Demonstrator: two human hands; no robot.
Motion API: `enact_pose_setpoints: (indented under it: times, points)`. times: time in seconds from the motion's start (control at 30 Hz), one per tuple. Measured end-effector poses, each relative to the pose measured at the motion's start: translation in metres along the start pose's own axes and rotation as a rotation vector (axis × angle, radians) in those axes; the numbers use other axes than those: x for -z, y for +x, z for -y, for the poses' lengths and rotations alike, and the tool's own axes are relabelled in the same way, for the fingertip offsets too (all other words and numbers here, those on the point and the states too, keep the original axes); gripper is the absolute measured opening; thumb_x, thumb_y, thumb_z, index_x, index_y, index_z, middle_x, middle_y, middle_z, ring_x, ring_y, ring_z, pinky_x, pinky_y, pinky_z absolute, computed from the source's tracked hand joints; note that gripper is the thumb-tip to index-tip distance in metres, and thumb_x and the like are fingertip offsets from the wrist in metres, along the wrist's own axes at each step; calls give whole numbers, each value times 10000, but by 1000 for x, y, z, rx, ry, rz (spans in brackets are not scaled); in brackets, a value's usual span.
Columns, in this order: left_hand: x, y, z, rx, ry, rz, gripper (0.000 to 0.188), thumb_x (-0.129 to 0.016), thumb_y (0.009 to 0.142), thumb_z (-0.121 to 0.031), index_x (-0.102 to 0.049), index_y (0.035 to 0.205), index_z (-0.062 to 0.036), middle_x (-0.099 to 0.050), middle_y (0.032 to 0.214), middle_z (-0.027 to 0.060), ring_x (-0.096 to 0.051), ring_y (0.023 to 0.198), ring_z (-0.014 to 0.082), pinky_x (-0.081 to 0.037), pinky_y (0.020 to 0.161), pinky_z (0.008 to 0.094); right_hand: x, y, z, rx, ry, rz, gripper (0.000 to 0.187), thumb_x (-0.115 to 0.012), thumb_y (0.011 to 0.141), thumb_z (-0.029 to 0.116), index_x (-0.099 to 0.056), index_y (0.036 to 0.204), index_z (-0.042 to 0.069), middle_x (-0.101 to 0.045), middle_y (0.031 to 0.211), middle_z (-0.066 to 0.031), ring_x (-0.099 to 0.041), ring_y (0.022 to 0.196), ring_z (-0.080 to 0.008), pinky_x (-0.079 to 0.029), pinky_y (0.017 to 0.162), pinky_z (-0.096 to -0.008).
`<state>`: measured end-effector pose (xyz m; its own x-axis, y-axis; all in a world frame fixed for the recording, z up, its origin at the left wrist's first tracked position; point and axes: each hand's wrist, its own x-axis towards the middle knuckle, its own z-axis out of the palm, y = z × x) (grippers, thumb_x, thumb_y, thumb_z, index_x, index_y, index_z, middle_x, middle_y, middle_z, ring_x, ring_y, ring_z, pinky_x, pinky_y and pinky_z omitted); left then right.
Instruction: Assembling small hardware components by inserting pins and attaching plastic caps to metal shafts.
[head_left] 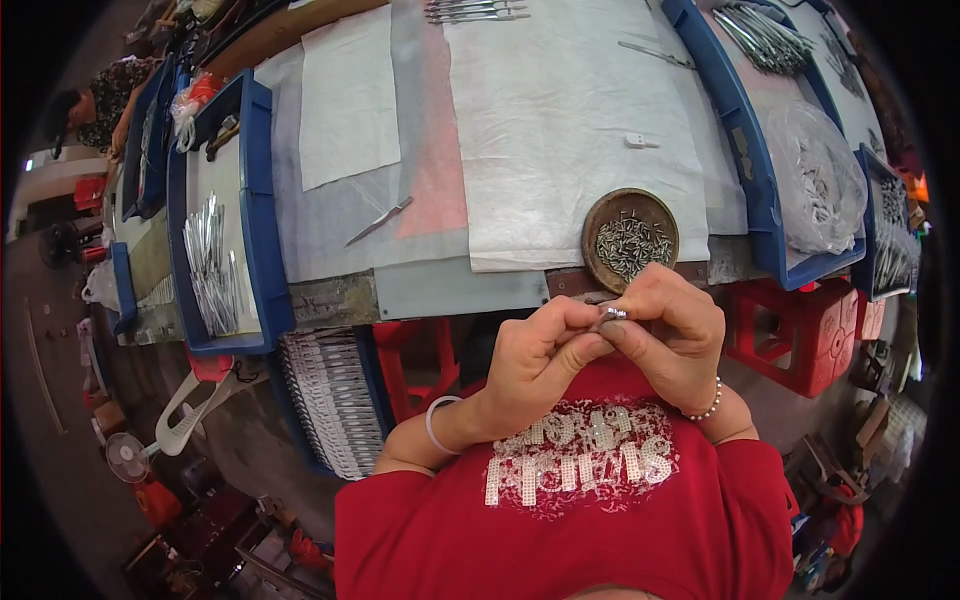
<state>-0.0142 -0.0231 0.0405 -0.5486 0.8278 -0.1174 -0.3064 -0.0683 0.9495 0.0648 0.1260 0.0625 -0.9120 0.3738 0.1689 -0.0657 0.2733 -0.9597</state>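
Just in front of my chest, at the table's near edge, my left hand [540,368] and my right hand [672,325] meet fingertip to fingertip. Both are closed in a pinch on a small shiny metal piece [613,315]; most of it is hidden by the fingers, so its exact kind cannot be made out. Right behind my fingers stands a round brown bowl [592,236] holding many small metal pins [634,245]. My right hand overlaps the bowl's near rim in the view.
White sheets [560,130] cover the table. A pointed metal tool [378,221] lies left, tweezers [656,54] and a small white piece [641,141] farther back. Blue trays of metal parts flank me, left [262,200] and right [738,150]. Red stools [810,345] stand below.
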Motion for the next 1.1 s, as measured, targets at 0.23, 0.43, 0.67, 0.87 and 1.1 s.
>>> enact_pose_setpoints:
  times: [0.23, 0.43, 0.67, 0.87, 1.1]
  points:
    - [6, 1, -4, 90, 159, 85, 110, -568, 887, -46, -570, 948, 45, -659, 793, 75, -615, 749, 67, -503, 658, 202, 1, 3, -1, -31, 1, 73, 106, -705, 717, 12, -635, 796, 5, -552, 668, -68, -533, 577, -140, -393, 509, -238]
    - [-2, 7, -4, 276, -242, 61, 229, -481, 951, -160, -554, 1004, 50, -645, 838, 121, -631, 703, 133, -522, 654, 229, -3, 4, -12, -362, 356, 42, 139, -648, 797, 22, -554, 697, 0, -518, 637, 8, -469, 541, -37, -341, 460, -198]
    - [6, 19, 21, 548, -953, 22, 379, -388, 971, -380, -545, 919, -39, -601, 708, 51, -463, 432, 56, -353, 385, 179, -14, 11, -23, -631, 645, 0, 112, -606, 851, 78, -559, 765, 24, -564, 630, 8, -466, 495, -36, -351, 462, -173]
    - [11, 14, 14, 566, -878, 75, 426, -356, 970, -408, -551, 977, -29, -451, 590, -24, -283, 396, 2, -218, 348, 166, 6, 24, -30, -584, 397, 108, 159, -546, 901, 151, -600, 834, 17, -566, 704, 20, -473, 591, -29, -372, 509, -168]
    - [20, 10, 12, 555, -921, 95, 403, -328, 988, -369, -548, 988, -32, -434, 585, -27, -268, 399, 12, -220, 350, 174, 76, 75, -90, -133, -283, -189, 144, -564, 878, 91, -602, 946, -30, -597, 791, -6, -525, 698, -60, -428, 630, -205]
